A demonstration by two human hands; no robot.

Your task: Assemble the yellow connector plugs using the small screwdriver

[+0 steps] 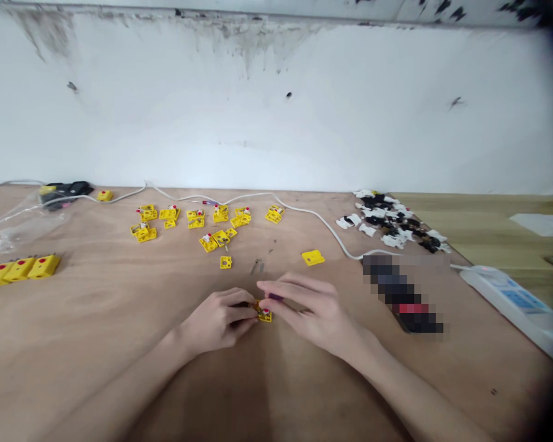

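My left hand is closed, fingertips pinching a small yellow plastic housing with a red-and-white part in it. The housing is low over the wooden table, partly covered by my fingers. My right hand comes in from the other side, thumb and fingers closed on a small dark purple handle. The rest of that handled tool is hidden, so its kind is unclear. Beyond my hands lie a small yellow piece, a flat yellow cover and a few tiny metal bits.
Several opened yellow housings lie toward the wall, by a purple-handled screwdriver. Yellow units line up at left near a clear plastic bag. At right are black and white pieces, a pixelated dark object, a power strip and its white cable.
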